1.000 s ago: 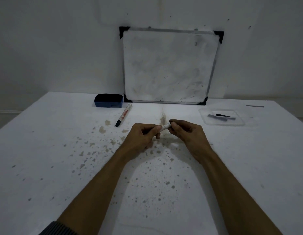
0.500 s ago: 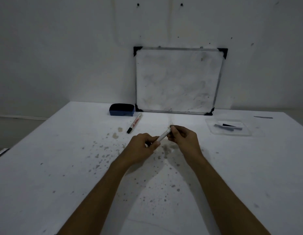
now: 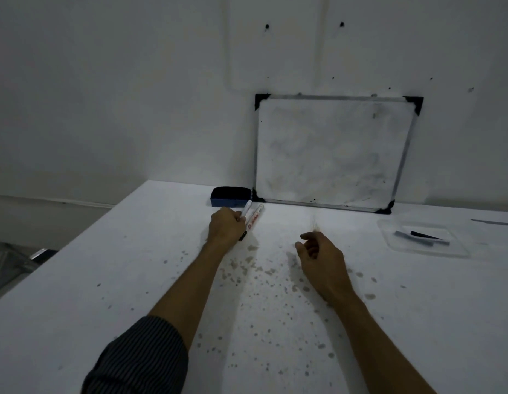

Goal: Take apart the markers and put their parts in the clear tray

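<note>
My left hand (image 3: 226, 228) is closed around a white marker body (image 3: 248, 208), whose end sticks out past my fingers toward the wall. It is held right beside a second marker (image 3: 255, 218), white with a red label and a black cap, which lies on the table. In the middle of the table hovers my right hand (image 3: 318, 255), fingers loosely curled and apart, with nothing seen in it. The clear tray (image 3: 460, 253) sits at the right and holds grey marker parts (image 3: 417, 238) and a black pointed part (image 3: 424, 234).
A dark blue eraser (image 3: 231, 196) lies just beyond the markers. A whiteboard (image 3: 332, 152) leans on the wall behind. A thin dark strip (image 3: 490, 222) lies at the far right. The white table (image 3: 133, 280) is speckled with stains; its left edge runs diagonally.
My right hand has let go of the marker body. My left hand has carried it away to the far left, next to the lying marker. The view has tilted up.
</note>
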Demonstrator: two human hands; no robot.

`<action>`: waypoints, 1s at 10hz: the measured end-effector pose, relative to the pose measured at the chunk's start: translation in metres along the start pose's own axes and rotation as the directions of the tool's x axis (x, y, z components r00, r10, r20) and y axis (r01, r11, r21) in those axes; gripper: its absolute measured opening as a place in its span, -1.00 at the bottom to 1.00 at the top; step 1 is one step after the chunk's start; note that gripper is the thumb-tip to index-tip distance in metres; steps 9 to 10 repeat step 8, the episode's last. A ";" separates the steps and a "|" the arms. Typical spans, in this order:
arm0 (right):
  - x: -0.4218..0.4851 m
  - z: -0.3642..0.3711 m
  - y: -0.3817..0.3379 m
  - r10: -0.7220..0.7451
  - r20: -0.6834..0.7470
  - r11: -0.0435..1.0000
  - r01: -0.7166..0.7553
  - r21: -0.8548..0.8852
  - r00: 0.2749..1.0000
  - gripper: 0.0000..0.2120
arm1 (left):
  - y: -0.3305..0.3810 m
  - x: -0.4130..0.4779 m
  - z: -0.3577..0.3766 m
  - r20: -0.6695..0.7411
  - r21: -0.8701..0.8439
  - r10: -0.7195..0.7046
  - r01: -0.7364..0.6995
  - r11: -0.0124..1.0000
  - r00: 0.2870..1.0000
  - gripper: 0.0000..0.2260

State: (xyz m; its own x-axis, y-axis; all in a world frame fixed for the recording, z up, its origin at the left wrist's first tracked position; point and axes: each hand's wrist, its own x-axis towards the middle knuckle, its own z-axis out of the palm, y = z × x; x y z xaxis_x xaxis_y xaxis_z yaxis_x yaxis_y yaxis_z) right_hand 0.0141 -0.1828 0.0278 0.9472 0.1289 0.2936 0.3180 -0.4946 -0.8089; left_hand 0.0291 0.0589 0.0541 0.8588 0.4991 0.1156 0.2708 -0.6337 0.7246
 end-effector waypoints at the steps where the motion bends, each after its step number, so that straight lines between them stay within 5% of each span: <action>1: 0.002 0.000 0.001 0.011 -0.006 1.000 -0.011 0.011 1.000 -0.80 | 0.001 0.004 0.011 -0.001 -0.006 -0.006 0.005 1.000 1.000 -0.77; 3: 0.003 0.001 0.004 0.001 -0.022 1.000 0.000 0.026 1.000 -0.81 | -0.004 0.000 0.026 -0.066 0.006 0.004 -0.004 1.000 0.998 -0.56; 6: 0.002 0.001 0.003 -0.012 -0.015 1.000 0.012 0.011 1.000 -0.80 | 0.026 -0.009 0.041 -0.022 0.272 0.093 -0.084 0.959 0.995 -0.68; 10: 0.001 -0.001 0.000 0.002 -0.012 0.999 -0.001 0.034 1.000 -0.81 | 0.027 -0.013 0.042 -0.054 0.209 0.032 -0.020 0.978 0.998 -0.57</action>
